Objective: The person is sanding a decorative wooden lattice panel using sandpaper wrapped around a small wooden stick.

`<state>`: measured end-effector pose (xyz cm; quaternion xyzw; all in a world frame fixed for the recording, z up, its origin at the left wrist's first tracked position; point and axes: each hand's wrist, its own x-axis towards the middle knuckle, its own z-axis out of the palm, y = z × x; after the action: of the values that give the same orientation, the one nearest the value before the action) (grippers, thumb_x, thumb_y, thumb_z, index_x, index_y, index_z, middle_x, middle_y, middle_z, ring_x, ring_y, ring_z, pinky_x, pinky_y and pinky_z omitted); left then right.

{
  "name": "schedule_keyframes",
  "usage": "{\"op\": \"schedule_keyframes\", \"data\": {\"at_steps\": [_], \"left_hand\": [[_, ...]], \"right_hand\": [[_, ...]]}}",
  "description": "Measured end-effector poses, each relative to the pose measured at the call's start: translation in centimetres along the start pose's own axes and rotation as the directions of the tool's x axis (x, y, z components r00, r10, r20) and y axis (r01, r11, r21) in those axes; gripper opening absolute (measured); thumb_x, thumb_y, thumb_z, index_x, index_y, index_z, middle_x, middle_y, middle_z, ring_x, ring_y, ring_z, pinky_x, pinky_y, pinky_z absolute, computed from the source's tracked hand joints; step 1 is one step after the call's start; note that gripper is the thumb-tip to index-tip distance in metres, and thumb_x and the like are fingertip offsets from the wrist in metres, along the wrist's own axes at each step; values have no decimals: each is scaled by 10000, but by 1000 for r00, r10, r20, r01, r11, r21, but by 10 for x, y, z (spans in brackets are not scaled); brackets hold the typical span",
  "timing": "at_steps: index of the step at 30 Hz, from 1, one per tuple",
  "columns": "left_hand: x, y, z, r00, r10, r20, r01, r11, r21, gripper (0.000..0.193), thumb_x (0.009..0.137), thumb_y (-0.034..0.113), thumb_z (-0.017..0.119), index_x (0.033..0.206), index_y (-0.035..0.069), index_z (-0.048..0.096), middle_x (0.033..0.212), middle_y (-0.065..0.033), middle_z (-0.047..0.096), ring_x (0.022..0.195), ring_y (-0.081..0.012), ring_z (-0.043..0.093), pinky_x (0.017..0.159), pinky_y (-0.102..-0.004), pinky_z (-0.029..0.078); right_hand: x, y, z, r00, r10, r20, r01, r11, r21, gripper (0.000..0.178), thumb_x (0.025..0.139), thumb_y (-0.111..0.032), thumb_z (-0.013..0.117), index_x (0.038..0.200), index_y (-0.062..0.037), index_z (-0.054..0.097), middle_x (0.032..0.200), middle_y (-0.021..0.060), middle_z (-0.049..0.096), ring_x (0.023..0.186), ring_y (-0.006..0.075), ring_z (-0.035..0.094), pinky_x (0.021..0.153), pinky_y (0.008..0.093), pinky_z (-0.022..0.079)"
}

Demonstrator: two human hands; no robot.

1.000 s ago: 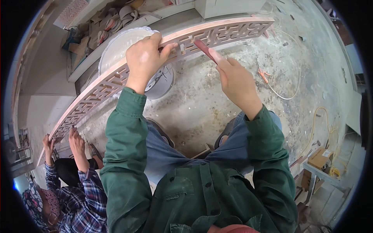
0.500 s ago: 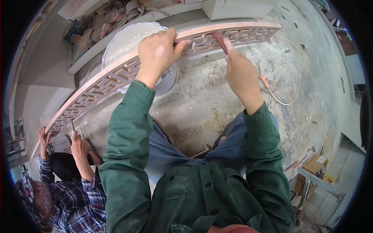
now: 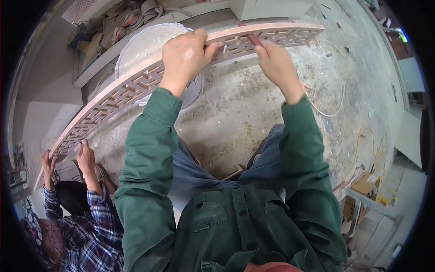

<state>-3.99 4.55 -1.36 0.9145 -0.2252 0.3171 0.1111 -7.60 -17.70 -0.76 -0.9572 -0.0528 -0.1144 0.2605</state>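
A long wooden lattice panel (image 3: 281,28) with cut-out fretwork stands on edge, its fisheye-bent length running from upper right to lower left. My left hand (image 3: 187,54) is closed over its upper edge, thumb on the near face. A flat dark-red stick (image 3: 254,39), perhaps wrapped in sandpaper, is pinched in my right hand (image 3: 279,65). It passes through one of the openings toward the right end, and its far tip shows beyond the panel. At the far left end a co-worker's hands (image 3: 86,158) are also at the panel.
Behind the panel stands a round, pale, plastic-covered top (image 3: 136,47). A shelf (image 3: 97,65) at upper left holds paper and scraps. Hoses (image 3: 330,114) lie on the stained floor to the right, near a cardboard box (image 3: 364,183) on a metal stand. The co-worker (image 3: 86,235) sits at lower left.
My right hand has pushed the red stick forward, so its tip now shows past the panel. My left hand keeps its hold. The co-worker's nearer hand has risen toward the panel.
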Motion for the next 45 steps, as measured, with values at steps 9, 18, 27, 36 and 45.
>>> {"op": "schedule_keyframes", "data": {"at_steps": [9,18,27,36,45], "left_hand": [[-1,3,-3,999,-33,29,34,999,-28,423,750,488,690,674,88,575,590,-93,607,560,-289,614,483,-393,464],[-4,-2,-3,999,-35,38,37,998,-45,413,758,484,683,700,86,590,602,-97,618,579,-284,628,502,-401,479],[-4,-4,-4,999,-39,37,41,997,-66,401,754,482,687,708,92,605,620,-99,632,588,-287,634,513,-389,487],[-3,2,-3,998,-48,44,51,997,-64,414,748,496,685,722,88,620,634,-104,637,621,-283,644,534,-401,495],[1,2,-4,999,-29,28,31,997,-64,396,741,460,699,682,88,578,605,-87,621,596,-280,629,512,-392,478]], "right_hand": [[-34,-17,-4,998,65,-7,-65,962,-267,179,907,-167,488,910,-7,567,822,217,658,769,404,651,687,514,508],[-36,-28,3,999,-48,8,48,925,-377,118,827,-84,476,866,5,543,765,210,646,722,373,664,631,454,536],[-18,-21,9,988,-152,-18,133,911,-391,105,814,-62,493,882,10,528,780,209,649,704,389,660,630,465,542],[-3,-21,11,987,-151,-57,117,912,-393,99,820,-56,480,880,7,528,771,199,644,715,378,660,614,463,536],[-14,-7,-14,999,-43,16,46,916,-399,115,839,-101,497,895,-20,557,831,226,659,770,384,659,657,488,523]]}}
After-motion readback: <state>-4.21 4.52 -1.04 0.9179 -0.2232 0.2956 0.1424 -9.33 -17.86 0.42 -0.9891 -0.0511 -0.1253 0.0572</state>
